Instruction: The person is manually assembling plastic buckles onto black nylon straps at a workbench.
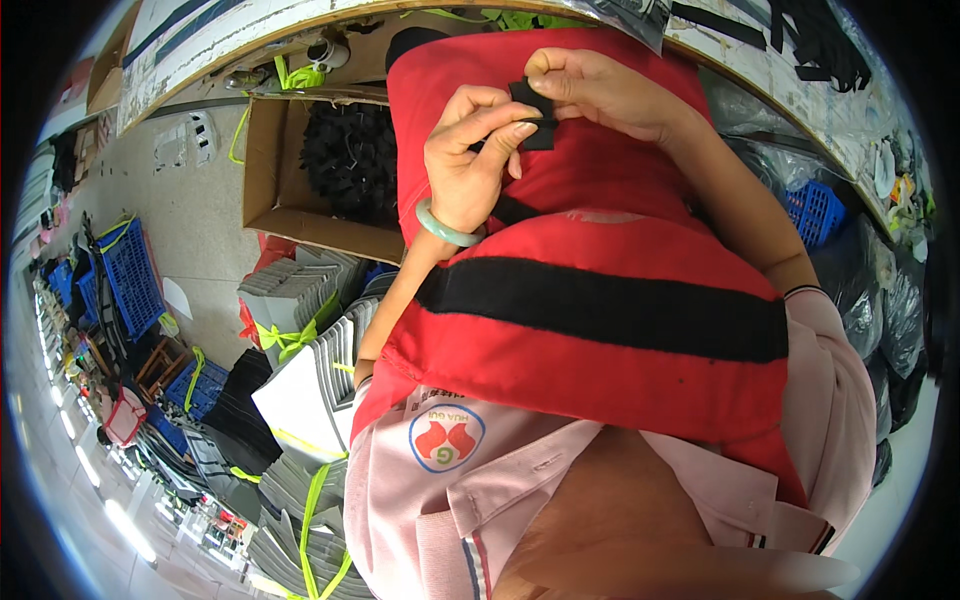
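Both my hands meet above my lap, over the red apron (610, 220) with its black band. Between them is a short strip of black webbing (538, 134), bent or folded over. My left hand (470, 150), with a pale green bangle (447, 226) at the wrist, pinches the strip between thumb and fingers. With thumb and forefinger my right hand (590, 90) grips the strip's upper end. How the strip's layers lie under the fingers is partly hidden.
Left of my lap stands an open cardboard box (270, 180) filled with black pieces (350, 160). Below it are grey stacked sheets (300, 290) tied with yellow-green ribbon. A worktable (210, 60) curves along the far side. Blue crates (130, 280) stand further left, and plastic bags (850, 290) lie at right.
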The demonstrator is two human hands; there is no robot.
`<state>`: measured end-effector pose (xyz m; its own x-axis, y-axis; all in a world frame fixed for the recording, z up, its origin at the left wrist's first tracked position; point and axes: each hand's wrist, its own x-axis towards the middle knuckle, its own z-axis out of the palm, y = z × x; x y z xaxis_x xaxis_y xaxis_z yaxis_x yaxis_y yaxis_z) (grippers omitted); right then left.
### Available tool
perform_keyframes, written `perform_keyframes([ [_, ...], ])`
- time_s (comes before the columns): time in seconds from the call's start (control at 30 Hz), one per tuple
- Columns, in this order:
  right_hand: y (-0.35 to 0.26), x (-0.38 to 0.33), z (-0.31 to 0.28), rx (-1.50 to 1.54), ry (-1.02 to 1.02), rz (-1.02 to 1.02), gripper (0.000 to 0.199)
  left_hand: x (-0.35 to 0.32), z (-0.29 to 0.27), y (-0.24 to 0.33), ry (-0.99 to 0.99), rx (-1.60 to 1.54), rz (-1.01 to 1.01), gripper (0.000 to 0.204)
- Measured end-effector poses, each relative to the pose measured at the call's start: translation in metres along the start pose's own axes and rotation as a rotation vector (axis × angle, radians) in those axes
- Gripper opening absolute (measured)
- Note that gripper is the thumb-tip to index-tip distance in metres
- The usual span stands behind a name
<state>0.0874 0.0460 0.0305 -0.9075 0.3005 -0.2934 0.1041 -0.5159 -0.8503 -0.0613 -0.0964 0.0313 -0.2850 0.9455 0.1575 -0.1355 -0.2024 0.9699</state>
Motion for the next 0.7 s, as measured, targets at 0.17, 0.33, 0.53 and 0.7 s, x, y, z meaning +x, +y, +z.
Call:
perform_keyframes([
  [0.17,0.003,-0.001,0.002,-0.079,-0.044,-0.096,0.016,-0.001,-0.001,0.003,-0.010,0.000,-0.033,0.014],
  [0.33,-0.011,-0.003,0.014,-0.139,-0.053,-0.030,0.034,-0.003,-0.002,0.003,-0.022,-0.038,-0.051,0.013],
  [0.53,-0.013,0.001,0.004,-0.085,-0.123,0.105,0.042,-0.002,-0.001,0.002,-0.023,-0.038,-0.033,0.013],
  [0.7,-0.012,-0.004,0.000,-0.126,-0.028,0.121,0.037,-0.006,-0.008,0.001,-0.028,0.015,-0.050,0.014],
])
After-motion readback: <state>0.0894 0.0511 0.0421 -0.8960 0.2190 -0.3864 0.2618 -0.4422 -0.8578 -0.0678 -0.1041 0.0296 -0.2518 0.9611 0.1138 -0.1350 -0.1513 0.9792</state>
